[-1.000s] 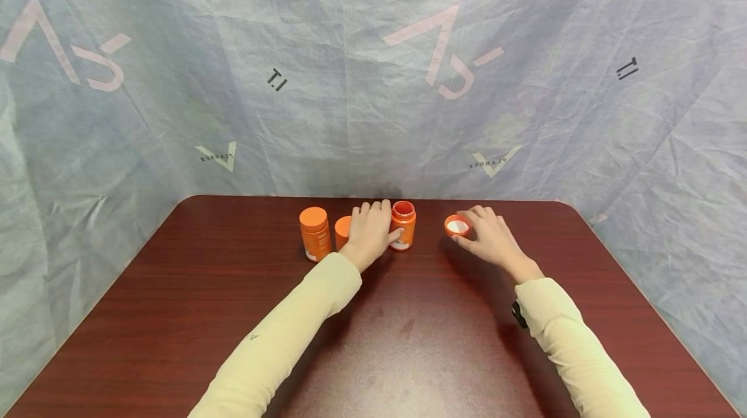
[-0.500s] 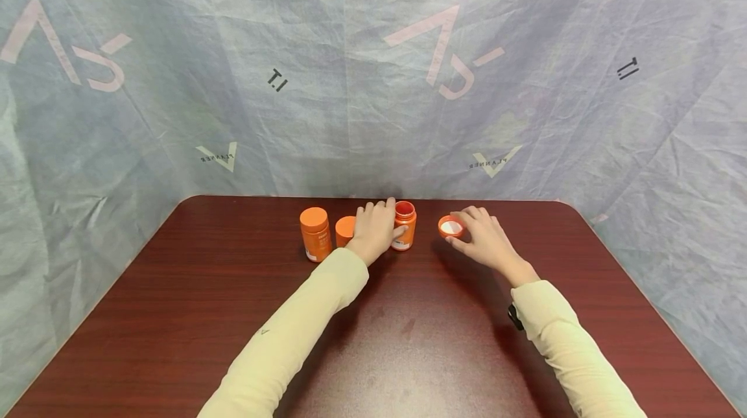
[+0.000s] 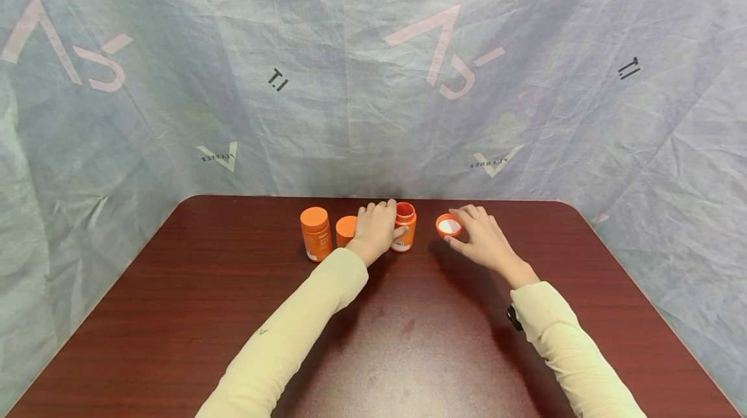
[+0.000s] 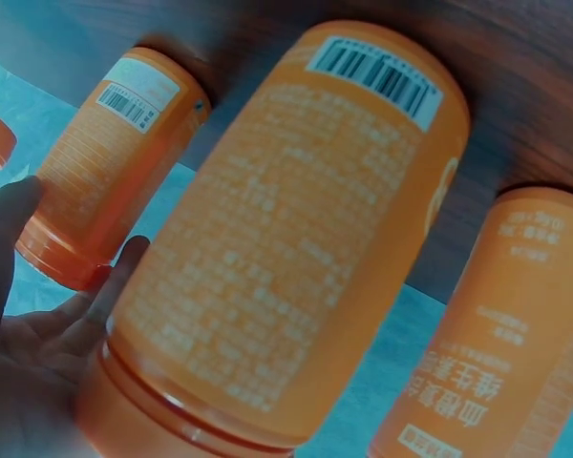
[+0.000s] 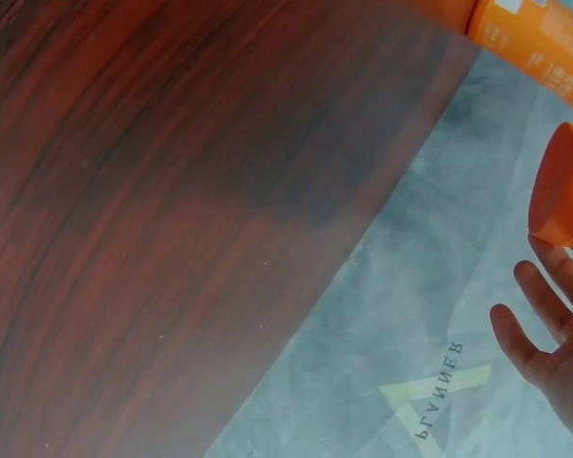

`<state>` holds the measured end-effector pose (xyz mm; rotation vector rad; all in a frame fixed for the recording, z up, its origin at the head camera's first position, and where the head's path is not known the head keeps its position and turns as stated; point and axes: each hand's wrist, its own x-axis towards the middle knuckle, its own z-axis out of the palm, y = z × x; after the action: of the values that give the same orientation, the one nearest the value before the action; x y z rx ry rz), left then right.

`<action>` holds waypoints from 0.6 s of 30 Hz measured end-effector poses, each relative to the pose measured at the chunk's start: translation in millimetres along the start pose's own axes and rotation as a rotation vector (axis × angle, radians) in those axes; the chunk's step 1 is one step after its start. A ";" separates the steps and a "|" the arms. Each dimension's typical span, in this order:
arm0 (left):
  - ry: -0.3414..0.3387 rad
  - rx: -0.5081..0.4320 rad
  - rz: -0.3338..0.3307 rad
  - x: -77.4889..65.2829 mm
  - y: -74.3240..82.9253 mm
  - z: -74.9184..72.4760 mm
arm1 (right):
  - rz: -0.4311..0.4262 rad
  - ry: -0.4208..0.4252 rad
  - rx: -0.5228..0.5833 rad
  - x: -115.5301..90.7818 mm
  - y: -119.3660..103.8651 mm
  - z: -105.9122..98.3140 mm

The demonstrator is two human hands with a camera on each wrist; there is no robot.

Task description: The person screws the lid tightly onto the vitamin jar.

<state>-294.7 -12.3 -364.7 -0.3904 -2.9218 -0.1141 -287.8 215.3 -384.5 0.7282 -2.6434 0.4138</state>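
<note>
An orange bottle (image 3: 405, 230) stands uncapped at the back of the table, its open mouth facing up. My left hand (image 3: 375, 227) grips it from the left, with the thumb across its near side; the left wrist view shows this bottle (image 4: 115, 157) between thumb and fingers. My right hand (image 3: 481, 236) pinches an orange lid (image 3: 449, 226) by its edge, to the right of the bottle. The lid's white inside is turned toward the head camera. In the right wrist view the lid (image 5: 562, 191) is partly cut off by the frame edge.
Two capped orange bottles stand left of my left hand: the outer bottle (image 3: 316, 236) in full view, the nearer bottle (image 3: 345, 230) partly hidden behind the hand. The dark red table (image 3: 233, 301) ends at a hanging grey cloth (image 3: 350, 113) behind them.
My right hand has carried the lid left, closer to the uncapped bottle. The left hand has shifted slightly right and still grips the bottle.
</note>
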 end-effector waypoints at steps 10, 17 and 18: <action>0.012 0.009 0.022 -6.4 1.5 -0.6 | -0.012 0.019 0.016 2.4 -6.7 0.6; 0.004 0.003 0.037 -13.2 4.5 -4.8 | -0.011 0.024 0.042 1.5 -9.4 -0.9; 0.005 0.002 0.040 -14.2 4.8 -4.9 | -0.012 0.027 0.045 1.5 -9.6 -1.0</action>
<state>-279.2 -11.8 -362.5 -0.4473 -2.9070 -0.1060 -283.5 207.1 -381.3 0.7471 -2.6113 0.4773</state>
